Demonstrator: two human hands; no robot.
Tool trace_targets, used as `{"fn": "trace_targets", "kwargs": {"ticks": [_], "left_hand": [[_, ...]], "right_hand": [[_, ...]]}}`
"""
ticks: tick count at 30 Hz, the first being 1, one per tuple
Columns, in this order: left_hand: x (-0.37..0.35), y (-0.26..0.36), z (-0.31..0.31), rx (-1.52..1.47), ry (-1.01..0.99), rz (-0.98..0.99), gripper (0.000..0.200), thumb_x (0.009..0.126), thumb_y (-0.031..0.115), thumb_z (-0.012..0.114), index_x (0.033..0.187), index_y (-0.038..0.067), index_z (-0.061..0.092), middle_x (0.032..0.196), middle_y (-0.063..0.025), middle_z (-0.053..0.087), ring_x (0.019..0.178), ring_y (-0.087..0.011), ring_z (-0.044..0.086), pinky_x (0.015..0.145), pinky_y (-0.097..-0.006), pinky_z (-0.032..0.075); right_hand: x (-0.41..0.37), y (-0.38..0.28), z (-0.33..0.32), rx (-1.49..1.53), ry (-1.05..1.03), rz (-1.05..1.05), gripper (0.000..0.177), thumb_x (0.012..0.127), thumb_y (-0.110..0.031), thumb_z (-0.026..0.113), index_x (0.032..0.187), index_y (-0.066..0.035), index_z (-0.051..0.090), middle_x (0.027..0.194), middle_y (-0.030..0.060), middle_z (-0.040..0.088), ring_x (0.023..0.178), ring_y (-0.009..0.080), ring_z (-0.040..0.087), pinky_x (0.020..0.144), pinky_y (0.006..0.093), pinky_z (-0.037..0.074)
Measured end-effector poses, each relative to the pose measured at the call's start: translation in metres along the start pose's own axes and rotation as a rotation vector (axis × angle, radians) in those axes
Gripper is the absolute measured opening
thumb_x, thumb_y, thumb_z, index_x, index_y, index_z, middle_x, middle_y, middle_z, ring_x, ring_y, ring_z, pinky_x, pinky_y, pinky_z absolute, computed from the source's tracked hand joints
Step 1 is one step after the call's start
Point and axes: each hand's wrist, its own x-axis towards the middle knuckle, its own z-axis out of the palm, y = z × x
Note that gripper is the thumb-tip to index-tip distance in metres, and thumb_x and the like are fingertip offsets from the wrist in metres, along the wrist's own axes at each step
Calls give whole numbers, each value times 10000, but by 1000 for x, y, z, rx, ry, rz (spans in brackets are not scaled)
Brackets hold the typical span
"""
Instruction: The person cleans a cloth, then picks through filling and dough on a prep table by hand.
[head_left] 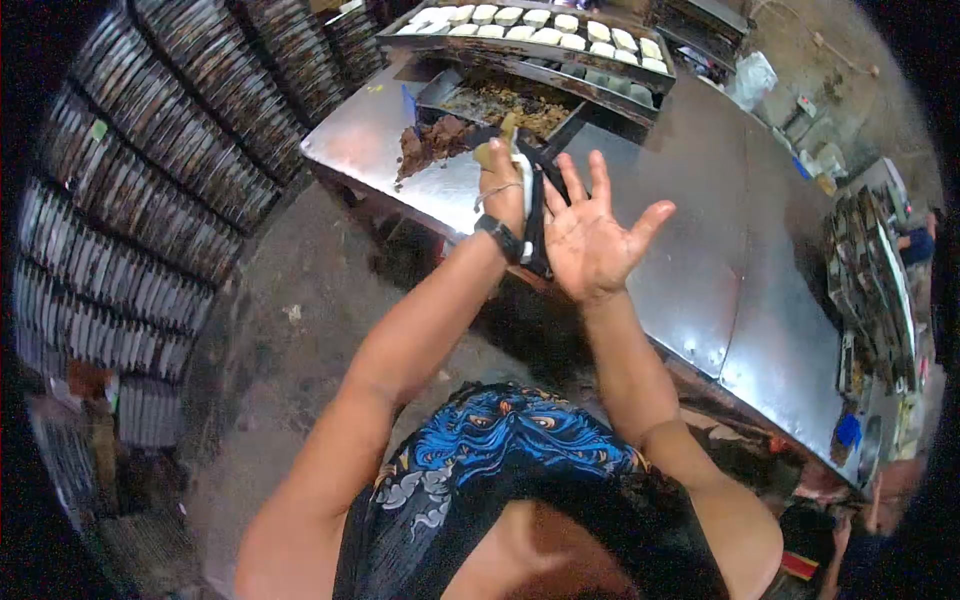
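table [700, 230] across centre and right of frame: sheet metal, smooth, glossy, streaked with glare; stacked trays [150, 130] at upper left: metal, dull, darkly tarnished. floor [300, 300] at centre left: rough, matt, concrete-like. dough lump [490, 152] in left hand [503, 190]: matt, soft-looking; shirt [510, 440] at bottom: printed cloth, matt.

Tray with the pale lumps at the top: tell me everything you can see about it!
The tray is long, shallow and dark metal, worn-looking. It lies flat at the far end of the shiny steel table and seems stacked over a lower tray. Rows of pale, squarish dough pieces fill it, close together. Nobody is touching it.
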Motion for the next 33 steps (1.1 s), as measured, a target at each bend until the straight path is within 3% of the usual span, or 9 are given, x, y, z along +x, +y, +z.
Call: {"fn": "trace_targets", "kwargs": {"ticks": [4,5,6,8,13,20,24,29,33], "left_hand": [[-43,28,10,77,-195,-84,582,888,588,307,1028,56,496,861,-29,540,767,-113,528,662,-260,452],[-24,9,-16,533,-129,-67,577,896,570,308,1145,81,487,995,-78,555,850,-150,543,758,-315,447],[-44,7,3,509,-271,-129,547,924,493,319,1093,10,512,996,-111,576,917,-189,543,787,-277,423],[-68,-5,27,480,-289,249,496,927,432,365,1064,-18,521,992,-133,576,936,-224,534,813,-322,411],[-32,-24,11,631,-156,249,294,835,246,539,936,-30,548,942,-228,551,889,-369,528,796,-409,410],[-27,-35,-3,793,109,494,324,825,218,528,996,-56,502,996,-248,506,908,-397,505,812,-430,404],[9,-41,-17,886,193,656,422,838,248,509,1091,-86,455,1031,-286,486,955,-426,479,862,-438,379],[17,4,-25,463,68,411,295,878,276,505,954,-10,516,902,-148,572,826,-260,547,759,-356,429],[-32,43,6,476,4,276,319,885,330,514,925,14,539,877,-97,591,785,-183,538,729,-315,429]], "right_hand": [[22,-12,-13,-401,86,-341,1037,664,-851,226,1410,-138,119,1441,145,152,1310,321,171,1078,418,77],[33,-14,-25,-689,59,-511,1008,694,-830,185,1423,-146,53,1460,132,102,1318,304,155,1077,406,54],[40,-12,-31,-812,15,-599,1005,697,-828,181,1423,-145,46,1464,126,89,1320,300,149,1078,406,50],[48,-2,-36,-1054,-93,-751,1000,703,-822,174,1424,-143,33,1471,115,64,1324,291,137,1078,406,42],[21,18,-33,-795,-102,-504,994,727,-797,130,1412,-104,-63,1472,150,-54,1355,276,-9,1075,417,-12],[-5,32,-29,-951,-12,-400,1016,696,-824,72,1417,-118,-40,1472,131,-60,1350,247,0,1077,385,-56],[-11,37,-7,-494,-80,-218,1090,639,-871,113,1415,-124,-55,1471,153,-35,1353,297,-45,1073,393,-91],[0,-35,11,24,22,-164,988,561,-887,353,1251,-183,417,1321,127,305,1227,305,271,1055,421,169],[1,-47,-2,8,59,-169,983,576,-882,343,1254,-173,415,1318,129,325,1227,314,285,1046,433,195]]}}
